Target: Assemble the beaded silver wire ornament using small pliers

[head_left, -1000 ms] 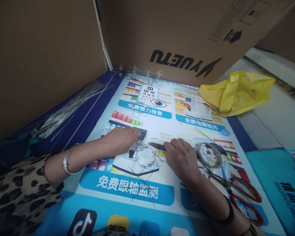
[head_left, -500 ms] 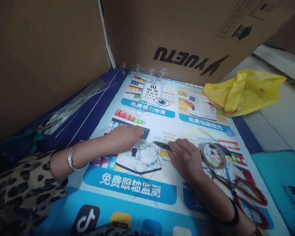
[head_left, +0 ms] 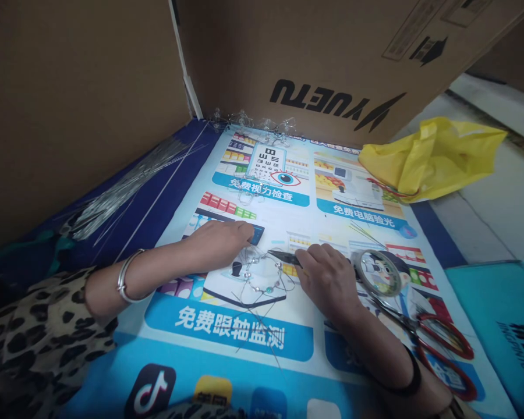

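My left hand (head_left: 227,241) is closed, its fingertips pinching the upper part of a beaded wire piece (head_left: 264,288). That piece is a loop of thin wire with clear beads and a greenish one, and loose wire ends trail below it. In my right hand (head_left: 327,279) is a pair of pliers (head_left: 283,256), fingers wrapped round the handles. The dark jaws point left, close to the top of the wire loop; whether they grip wire I cannot tell.
Scissors (head_left: 445,343) with red handles and a tape roll (head_left: 379,273) lie right of my right hand. A bundle of cut wires (head_left: 122,195) lies left. Beaded wire pieces (head_left: 262,125) stand at the back by a cardboard box (head_left: 332,58). A yellow bag (head_left: 441,157) lies back right.
The whole view has shifted very slightly. Both hands, the pliers and the beaded wire loop keep nearly the same positions.
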The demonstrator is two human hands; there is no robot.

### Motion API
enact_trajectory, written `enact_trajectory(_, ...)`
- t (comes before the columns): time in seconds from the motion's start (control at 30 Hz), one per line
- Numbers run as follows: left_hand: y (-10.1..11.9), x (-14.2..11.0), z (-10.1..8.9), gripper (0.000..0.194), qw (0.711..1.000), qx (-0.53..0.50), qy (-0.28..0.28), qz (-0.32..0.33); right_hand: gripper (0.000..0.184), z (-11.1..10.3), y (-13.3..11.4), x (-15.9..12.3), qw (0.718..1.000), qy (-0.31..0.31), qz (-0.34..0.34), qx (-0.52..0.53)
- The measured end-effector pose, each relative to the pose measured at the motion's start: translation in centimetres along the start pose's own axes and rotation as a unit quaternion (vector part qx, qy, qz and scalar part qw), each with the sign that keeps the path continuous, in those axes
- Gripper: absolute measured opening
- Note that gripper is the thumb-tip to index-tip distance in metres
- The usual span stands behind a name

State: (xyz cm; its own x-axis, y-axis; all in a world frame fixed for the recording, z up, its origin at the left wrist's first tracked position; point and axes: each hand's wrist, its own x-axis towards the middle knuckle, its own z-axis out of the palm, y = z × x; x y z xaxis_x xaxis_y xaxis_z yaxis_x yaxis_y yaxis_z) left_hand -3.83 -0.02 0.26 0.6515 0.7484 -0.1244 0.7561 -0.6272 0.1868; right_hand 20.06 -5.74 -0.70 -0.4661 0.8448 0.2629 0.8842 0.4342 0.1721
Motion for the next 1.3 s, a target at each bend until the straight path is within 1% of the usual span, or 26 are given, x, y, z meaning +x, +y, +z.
enact_trajectory(0.17,0.08,0.00,-0.09,0.013,1.000,-0.010,-0.008,-0.001,0.011,-0.03,-0.13,-0.01,1.000,0.002,0.001,-0.009)
enact_trajectory(0.5,0.00,0.05,0.09,0.013,1.000,0.003,0.011,0.006,0.009,0.03,-0.31,0.03,1.000,0.003,-0.005,-0.029)
enact_trajectory(0.67,-0.09,0.10,0.16,0.011,1.000,0.006,0.019,0.016,0.009,0.06,-0.12,0.04,1.000,0.001,-0.007,-0.024)
enact_trajectory(0.9,-0.07,0.07,0.06,0.009,1.000,0.010,0.024,0.013,0.009,-0.01,0.07,-0.08,1.000,-0.001,-0.007,-0.012)
enact_trajectory(1.3,-0.04,0.08,0.08,0.014,1.000,-0.004,0.005,0.002,0.013,0.01,0.10,-0.19,1.000,0.008,-0.008,-0.006)
